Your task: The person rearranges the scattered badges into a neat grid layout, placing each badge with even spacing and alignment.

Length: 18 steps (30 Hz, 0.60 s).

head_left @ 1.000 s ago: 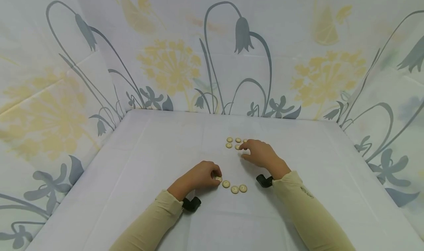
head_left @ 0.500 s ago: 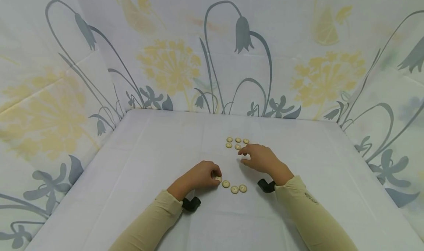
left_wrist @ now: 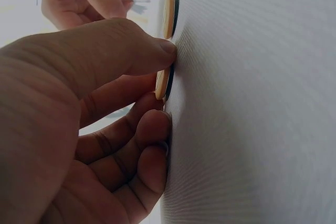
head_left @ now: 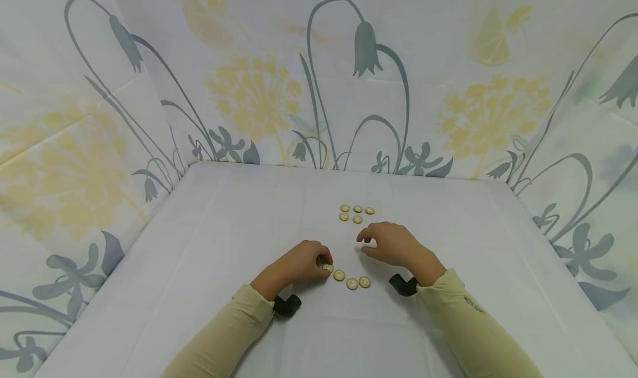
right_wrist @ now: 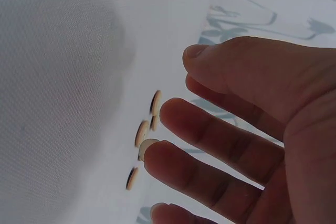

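Note:
My left hand (head_left: 299, 260) rests on the white cloth, thumb and curled fingers around a pale round button (head_left: 327, 267). In the left wrist view this button (left_wrist: 162, 84) stands at the cloth between thumb and fingers, partly hidden by the thumb. Just right of it lie three more buttons: a nearer one (head_left: 339, 275), then a close pair (head_left: 352, 284). My right hand (head_left: 394, 245) hovers over the cloth, fingers loosely bent and apart, holding nothing. Beyond its fingertips several buttons (head_left: 357, 209) lie in two short rows; in the right wrist view these buttons (right_wrist: 142, 133) appear past the fingers.
A white cloth (head_left: 239, 217) covers the table. Behind and at both sides rise curtains (head_left: 448, 90) with grey and yellow flower prints. Each wrist carries a black camera mount, one at the left wrist (head_left: 287, 306) and one at the right wrist (head_left: 402, 285).
My right hand has drawn back toward me from the far buttons, uncovering the end of their back row. My left hand stays at the same button.

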Each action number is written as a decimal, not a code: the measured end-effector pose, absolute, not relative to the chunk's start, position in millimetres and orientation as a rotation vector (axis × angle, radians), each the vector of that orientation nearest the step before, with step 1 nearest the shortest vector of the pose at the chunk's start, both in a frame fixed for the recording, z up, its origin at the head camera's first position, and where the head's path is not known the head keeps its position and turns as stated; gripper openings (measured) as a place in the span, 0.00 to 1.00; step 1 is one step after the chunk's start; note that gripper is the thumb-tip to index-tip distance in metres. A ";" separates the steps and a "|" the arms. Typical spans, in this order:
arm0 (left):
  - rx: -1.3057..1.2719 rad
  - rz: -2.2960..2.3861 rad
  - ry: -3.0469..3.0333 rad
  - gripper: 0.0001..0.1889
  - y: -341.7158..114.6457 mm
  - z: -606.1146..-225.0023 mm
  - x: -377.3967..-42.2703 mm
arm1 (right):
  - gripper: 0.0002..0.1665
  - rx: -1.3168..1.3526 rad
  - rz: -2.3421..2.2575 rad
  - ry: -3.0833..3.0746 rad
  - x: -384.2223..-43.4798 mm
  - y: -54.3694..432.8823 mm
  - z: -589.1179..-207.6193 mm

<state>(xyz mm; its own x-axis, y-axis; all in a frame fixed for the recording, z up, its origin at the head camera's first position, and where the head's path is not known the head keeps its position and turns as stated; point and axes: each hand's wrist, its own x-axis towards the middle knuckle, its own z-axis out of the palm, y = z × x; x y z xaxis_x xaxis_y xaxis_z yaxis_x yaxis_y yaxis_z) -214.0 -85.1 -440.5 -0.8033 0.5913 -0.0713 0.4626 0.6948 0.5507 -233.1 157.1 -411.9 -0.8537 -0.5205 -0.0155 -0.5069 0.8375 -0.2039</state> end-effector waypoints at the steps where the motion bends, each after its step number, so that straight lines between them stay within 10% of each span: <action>1: 0.844 0.767 2.663 0.06 -84.9 -440.6 -214.2 | 0.13 -0.831 -0.297 2.942 -232.3 157.3 -411.3; 18: 0.816 0.773 2.658 0.06 -84.7 -440.2 -213.5 | 0.11 -0.865 -0.314 2.876 -221.2 159.0 -410.5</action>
